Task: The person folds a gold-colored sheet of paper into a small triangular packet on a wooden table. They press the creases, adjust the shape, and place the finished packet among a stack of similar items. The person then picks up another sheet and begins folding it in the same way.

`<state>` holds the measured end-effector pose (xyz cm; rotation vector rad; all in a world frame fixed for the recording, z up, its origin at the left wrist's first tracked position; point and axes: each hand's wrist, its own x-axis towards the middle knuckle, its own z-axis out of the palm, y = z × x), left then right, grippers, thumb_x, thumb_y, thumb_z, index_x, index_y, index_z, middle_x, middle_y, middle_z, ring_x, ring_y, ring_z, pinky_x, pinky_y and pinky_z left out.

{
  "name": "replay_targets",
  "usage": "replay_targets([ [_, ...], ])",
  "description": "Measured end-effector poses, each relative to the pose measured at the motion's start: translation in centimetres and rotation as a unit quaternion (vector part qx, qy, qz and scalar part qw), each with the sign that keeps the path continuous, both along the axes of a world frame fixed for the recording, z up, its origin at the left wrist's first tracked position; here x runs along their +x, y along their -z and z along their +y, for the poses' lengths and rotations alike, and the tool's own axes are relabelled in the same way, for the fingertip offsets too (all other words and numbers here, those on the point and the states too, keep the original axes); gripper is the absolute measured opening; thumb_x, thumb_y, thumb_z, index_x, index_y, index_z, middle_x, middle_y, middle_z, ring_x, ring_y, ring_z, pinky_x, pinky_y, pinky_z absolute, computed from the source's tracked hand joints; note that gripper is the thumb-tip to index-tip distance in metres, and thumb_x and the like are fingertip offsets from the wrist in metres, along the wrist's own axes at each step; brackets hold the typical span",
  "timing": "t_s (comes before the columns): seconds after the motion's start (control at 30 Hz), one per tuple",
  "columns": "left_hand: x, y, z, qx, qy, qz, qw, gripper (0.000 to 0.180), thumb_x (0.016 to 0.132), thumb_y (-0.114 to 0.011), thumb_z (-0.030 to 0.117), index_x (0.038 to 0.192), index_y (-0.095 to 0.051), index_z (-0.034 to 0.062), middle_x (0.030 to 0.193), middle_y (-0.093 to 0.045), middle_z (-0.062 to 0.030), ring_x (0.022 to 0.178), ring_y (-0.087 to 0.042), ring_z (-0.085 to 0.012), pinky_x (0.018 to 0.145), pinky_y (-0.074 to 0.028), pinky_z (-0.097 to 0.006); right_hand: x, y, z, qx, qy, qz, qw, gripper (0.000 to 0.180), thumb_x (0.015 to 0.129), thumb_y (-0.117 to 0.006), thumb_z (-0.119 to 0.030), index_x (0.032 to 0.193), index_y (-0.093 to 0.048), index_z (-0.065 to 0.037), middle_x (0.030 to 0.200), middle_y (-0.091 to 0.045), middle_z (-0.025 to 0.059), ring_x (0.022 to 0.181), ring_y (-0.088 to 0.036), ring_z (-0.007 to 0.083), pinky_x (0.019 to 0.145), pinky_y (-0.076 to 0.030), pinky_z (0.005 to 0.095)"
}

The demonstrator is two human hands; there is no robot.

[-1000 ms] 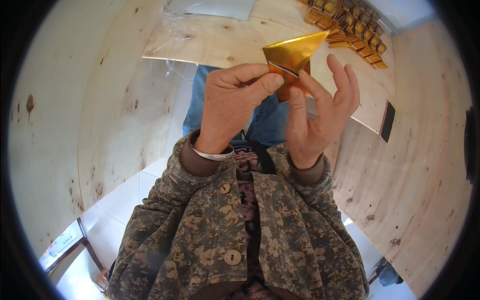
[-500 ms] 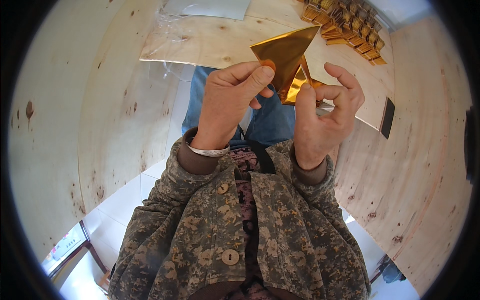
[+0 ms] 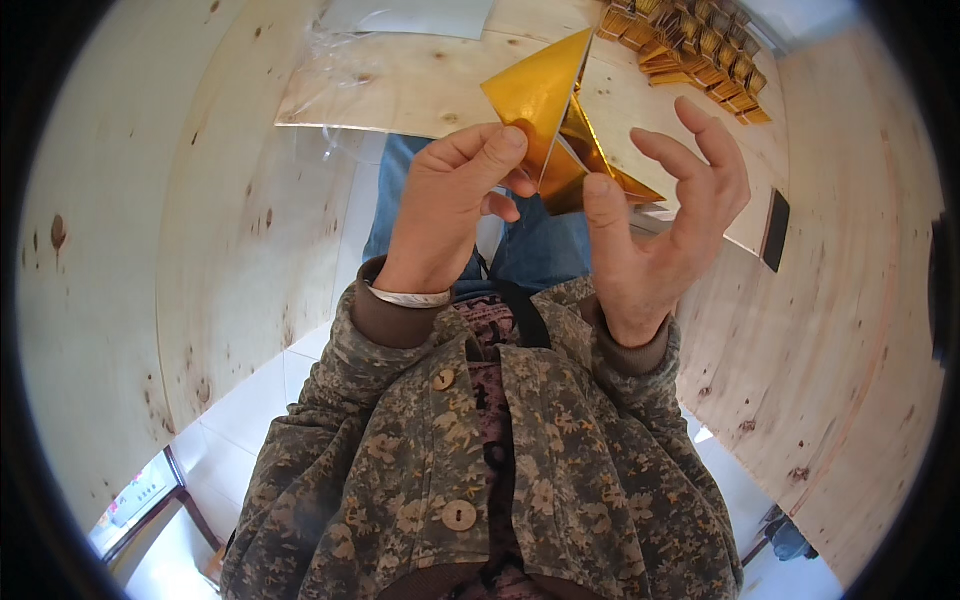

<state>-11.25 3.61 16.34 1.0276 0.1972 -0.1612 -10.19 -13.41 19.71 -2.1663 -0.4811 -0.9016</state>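
A folded sheet of shiny gold paper (image 3: pixel 545 105) stands up between my two hands, its pointed tip toward the top of the picture. My left hand (image 3: pixel 450 205) pinches its lower left edge between thumb and forefinger. My right hand (image 3: pixel 655 235) presses its thumb against the lower right fold, the other fingers spread and curled apart from the paper. Both hands are held above my lap, in front of a plywood table (image 3: pixel 420 85).
A pile of several folded gold paper pieces (image 3: pixel 690 50) lies at the table's far right. A clear plastic sheet (image 3: pixel 340 60) lies at its left, a grey sheet (image 3: pixel 410 15) behind. A dark phone (image 3: pixel 775 230) rests at the table's right edge. Plywood walls stand on both sides.
The gold paper has been raised and turned upright, its tip now pointing up. My right thumb has moved onto the lower fold, and both hands have risen slightly.
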Motion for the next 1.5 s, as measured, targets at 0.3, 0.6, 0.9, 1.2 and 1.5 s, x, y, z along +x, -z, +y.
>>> replay_targets([
  [0.3, -0.2, -0.1, -0.4, 0.016, -0.006, -0.015, 1.000, 0.023, 0.097, -0.071, 0.025, 0.107, -0.073, 0.0040, 0.088, -0.073, -0.0013, 0.078, -0.067, -0.0082, 0.063, -0.052, -0.021, 0.1, 0.2, -0.1, 0.004, 0.003, 0.077, 0.997, 0.017, 0.076, -0.082, -0.008, 0.087, -0.069, -0.007, 0.131, -0.057, 0.0131, 0.124, -0.049, 0.0277, 0.086, -0.049, 0.0344],
  [0.6, 0.3, 0.9, -1.1, 0.016, -0.055, 0.040, 0.998, 0.027, 0.095, -0.073, 0.019, 0.113, -0.069, 0.0003, 0.097, -0.073, -0.0048, 0.082, -0.070, -0.0102, 0.065, -0.056, -0.023, 1.9, 3.2, 0.3, 0.171, -0.019, 0.098, 0.980, 0.043, 0.082, -0.083, -0.020, 0.117, -0.063, -0.003, 0.120, -0.064, 0.0118, 0.115, -0.057, 0.0273, 0.097, -0.044, 0.0383],
  [0.9, 0.4, 1.7, -1.9, 0.004, -0.037, 0.040, 0.998, 0.026, 0.094, -0.073, 0.017, 0.113, -0.068, -0.0007, 0.099, -0.074, -0.0071, 0.082, -0.072, -0.0118, 0.066, -0.057, -0.023, 1.6, 4.7, 1.2, 0.478, -0.199, 0.348, 0.781, 0.022, 0.097, -0.071, -0.011, 0.112, -0.066, 0.005, 0.104, -0.071, 0.0050, 0.090, -0.065, 0.0085, 0.080, -0.052, 0.0220],
  [1.2, 1.5, 3.1, -0.8, 0.124, -0.111, 0.059, 0.984, 0.030, 0.098, -0.070, 0.029, 0.115, -0.071, 0.0050, 0.099, -0.072, -0.0005, 0.086, -0.067, -0.0073, 0.068, -0.052, -0.021, 3.1, 5.6, -1.0, 0.395, -0.165, 0.436, 0.792, 0.022, 0.094, -0.073, -0.011, 0.108, -0.068, 0.005, 0.094, -0.073, 0.0052, 0.081, -0.065, 0.0077, 0.075, -0.052, 0.0206],
  [1.5, 4.2, 8.6, -1.3, 0.081, -0.112, 0.150, 0.979, 0.028, 0.095, -0.071, 0.025, 0.114, -0.072, 0.0041, 0.096, -0.072, -0.0011, 0.084, -0.068, -0.0088, 0.065, -0.054, -0.023, 6.1, 9.6, -0.9, 0.395, -0.064, 0.446, 0.800, 0.027, 0.097, -0.069, -0.018, 0.115, -0.064, 0.001, 0.088, -0.073, 0.0101, 0.070, -0.068, 0.0117, 0.063, -0.053, 0.0229],
])
